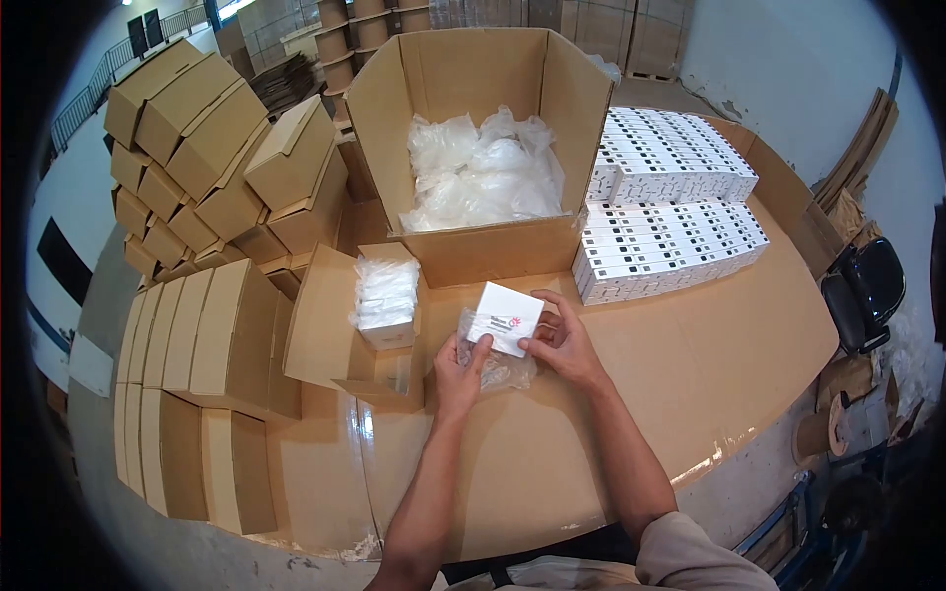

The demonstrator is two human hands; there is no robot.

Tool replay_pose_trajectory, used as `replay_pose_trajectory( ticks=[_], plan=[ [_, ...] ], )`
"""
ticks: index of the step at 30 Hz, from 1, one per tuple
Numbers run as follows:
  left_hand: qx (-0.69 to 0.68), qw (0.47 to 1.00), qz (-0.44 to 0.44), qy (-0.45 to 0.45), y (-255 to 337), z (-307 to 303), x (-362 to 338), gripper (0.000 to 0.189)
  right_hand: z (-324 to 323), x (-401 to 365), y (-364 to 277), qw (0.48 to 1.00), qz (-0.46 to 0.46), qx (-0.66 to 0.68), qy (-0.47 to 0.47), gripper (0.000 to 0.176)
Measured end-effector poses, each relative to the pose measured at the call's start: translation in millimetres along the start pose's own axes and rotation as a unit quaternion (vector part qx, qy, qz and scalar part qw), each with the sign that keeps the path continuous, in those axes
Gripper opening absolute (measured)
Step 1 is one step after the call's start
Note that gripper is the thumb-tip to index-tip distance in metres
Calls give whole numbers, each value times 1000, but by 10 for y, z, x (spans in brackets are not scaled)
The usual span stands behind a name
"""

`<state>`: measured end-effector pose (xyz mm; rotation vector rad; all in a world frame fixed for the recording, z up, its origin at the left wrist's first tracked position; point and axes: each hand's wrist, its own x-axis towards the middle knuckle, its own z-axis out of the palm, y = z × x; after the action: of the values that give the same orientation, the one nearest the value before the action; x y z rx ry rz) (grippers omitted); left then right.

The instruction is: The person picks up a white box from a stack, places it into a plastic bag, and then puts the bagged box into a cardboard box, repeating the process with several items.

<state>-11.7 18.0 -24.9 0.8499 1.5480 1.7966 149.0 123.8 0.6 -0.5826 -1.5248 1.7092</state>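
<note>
A small white box [506, 313] with a pink and black logo is held between my hands above the cardboard-covered table. My left hand [460, 372] has its fingers closed on a clear plastic bag [500, 371] at the box's lower left, the thumb on the box's edge. My right hand [566, 341] grips the box from the right, thumb in front and fingers behind. Part of the bag lies over the box's lower left side. Just left of my hands, an open carton [335, 320] holds a stack of plastic-wrapped white boxes [385, 295].
A large open carton [488, 246] full of clear bags [483, 167] stands behind my hands. White boxes [670, 246] are stacked in rows at the right. Brown cartons [202, 148] are piled at the left. A black chair [862, 295] is beyond the table's right edge.
</note>
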Motion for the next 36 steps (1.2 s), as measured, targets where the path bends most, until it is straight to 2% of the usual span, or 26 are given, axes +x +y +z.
replay_pose_trajectory(
  ticks=[2, 5, 8, 12, 15, 24, 29, 36],
  plan=[
    [-21, 1000, -22, 4, 9, 9, -7, 28, 28, 1, -2, 1000, 21, -4, -18, 72],
    [-7, 1000, -28, 2, 69, 30, -38, 29, 73, 1, 21, 1000, -20, 7, -5, 70],
    [-17, 999, -32, -15, 34, 30, -30, 30, 14, 20, 55, 1000, -15, 3, -7, 66],
    [25, 999, -2, -26, -26, 10, -9, 39, -33, 12, 40, 1000, -10, -10, -3, 60],
    [103, 994, -24, -33, -6, -42, -7, 43, -41, 19, 29, 1000, -11, -18, -3, 55],
    [109, 994, 18, -10, 24, 5, -25, 45, -45, -6, 20, 998, -21, -50, -20, 35],
    [105, 994, 16, -10, 68, 17, -30, 45, -50, -5, 55, 999, -18, -38, -17, 23],
    [115, 993, 17, -11, 73, 16, -34, 44, -92, -20, 75, 995, 1, -101, -6, 11]
  ],
)
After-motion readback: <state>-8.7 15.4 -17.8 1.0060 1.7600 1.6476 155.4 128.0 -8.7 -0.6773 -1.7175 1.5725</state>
